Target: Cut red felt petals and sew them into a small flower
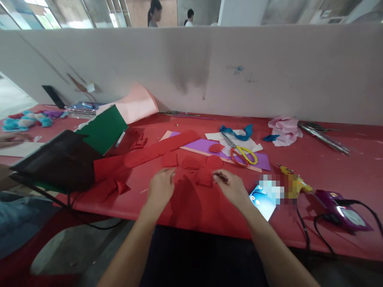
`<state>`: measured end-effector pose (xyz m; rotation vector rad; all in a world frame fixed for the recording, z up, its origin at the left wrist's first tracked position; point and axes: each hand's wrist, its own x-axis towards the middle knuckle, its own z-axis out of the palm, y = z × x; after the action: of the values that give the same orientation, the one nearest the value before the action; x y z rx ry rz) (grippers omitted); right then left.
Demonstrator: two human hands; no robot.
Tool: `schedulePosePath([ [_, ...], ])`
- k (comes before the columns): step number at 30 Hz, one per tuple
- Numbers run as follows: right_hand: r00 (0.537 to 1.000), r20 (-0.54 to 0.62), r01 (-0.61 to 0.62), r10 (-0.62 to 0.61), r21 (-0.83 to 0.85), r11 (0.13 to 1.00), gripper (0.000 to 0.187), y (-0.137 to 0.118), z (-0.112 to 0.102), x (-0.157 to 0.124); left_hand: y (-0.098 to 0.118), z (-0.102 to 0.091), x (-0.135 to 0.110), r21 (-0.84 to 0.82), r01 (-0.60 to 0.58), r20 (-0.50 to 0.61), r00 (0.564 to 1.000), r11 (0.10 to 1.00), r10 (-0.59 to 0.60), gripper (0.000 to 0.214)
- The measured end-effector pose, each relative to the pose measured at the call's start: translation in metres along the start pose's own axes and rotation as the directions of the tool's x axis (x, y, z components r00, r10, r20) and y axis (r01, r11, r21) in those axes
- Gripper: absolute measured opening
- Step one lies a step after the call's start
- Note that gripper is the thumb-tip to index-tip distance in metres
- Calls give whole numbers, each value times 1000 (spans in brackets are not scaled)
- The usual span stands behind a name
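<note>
A long table under a red cloth (pixel 191 215) runs across the view, backed by a pale partition wall (pixel 269 75). At its left end lies a big black mesh sheet (pixel 60 159), with a dark green sheet of paper (pixel 104 129) and a roll of pale pink paper (pixel 137 104) behind it. A long strip of red paper (pixel 149 153) stretches from the mesh sheet towards the middle, where it overlaps a flat purple sheet (pixel 206 145). To the right lie a crumpled wad of pink tissue (pixel 284 129), a purple corded device (pixel 341 205), a yellow glue gun (pixel 295 181) and a smartphone with a lit screen (pixel 263 201).

The person's forearms reach in from the bottom edge, and the two hands sit well apart on the cloth. The left hand (pixel 161 187) rests palm down, fingers loosely curved and holding nothing, its tips just below a small square of red paper (pixel 170 160). The right hand (pixel 231 187) has thumb and forefinger drawn together at the right edge of a small cut piece of red paper (pixel 205 177), which lies flat between the hands; whether the paper is pinched or only touched cannot be told.

Scissors with yellow and red handles (pixel 242 153) lie on the purple sheet, near a twist of blue ribbon (pixel 237 131). Two rounded red paper cut-outs (pixel 190 162) sit just beyond the hands.
</note>
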<state>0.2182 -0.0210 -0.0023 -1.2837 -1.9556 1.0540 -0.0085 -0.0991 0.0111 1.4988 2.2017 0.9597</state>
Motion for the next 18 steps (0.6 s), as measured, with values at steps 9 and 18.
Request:
schedulePosePath([
  [9, 981, -185, -168, 51, -699, 695, 32, 41, -81, 72, -56, 5, 33, 263, -163, -48, 982, 951, 182, 32],
  [18, 982, -106, -179, 155, -783, 596, 41, 61, -93, 104, 24, 42, 21, -120, -154, 121, 978, 981, 168, 17],
])
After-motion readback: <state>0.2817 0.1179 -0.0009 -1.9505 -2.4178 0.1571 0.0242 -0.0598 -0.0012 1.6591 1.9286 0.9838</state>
